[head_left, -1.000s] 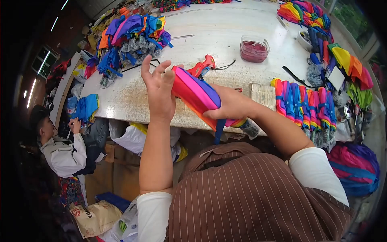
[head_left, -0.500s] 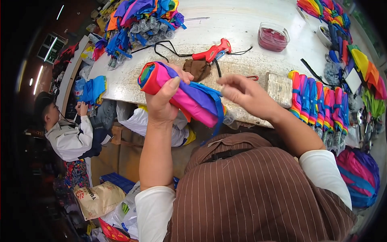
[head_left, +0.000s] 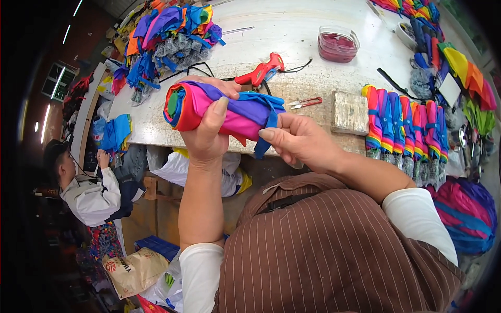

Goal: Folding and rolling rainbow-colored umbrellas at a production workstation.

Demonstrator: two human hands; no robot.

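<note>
My left hand point(head_left: 209, 117) is wrapped round a rolled folding umbrella point(head_left: 237, 112) in rainbow cloth. The umbrella lies nearly level above the table's front edge, its green, round end point(head_left: 173, 104) facing left. Near its right end a blue strap point(head_left: 271, 117) crosses the purple and pink cloth, and its tail hangs below. My right hand point(head_left: 300, 138) pinches the strap between thumb and fingers, close against the umbrella. The fingertips behind the roll are hidden.
The white table point(head_left: 282, 36) carries a red-handled tool point(head_left: 261, 70), small red snips point(head_left: 305, 103), a worn block point(head_left: 349, 113) and a tub point(head_left: 338, 44). Rolled umbrellas point(head_left: 404, 122) line up at right; loose ones point(head_left: 175, 36) pile at far left. Another person point(head_left: 91, 188) works at left.
My right hand has come down and in to the strap, closing on it. The umbrella has turned to lie more level and shifted slightly left in my left hand.
</note>
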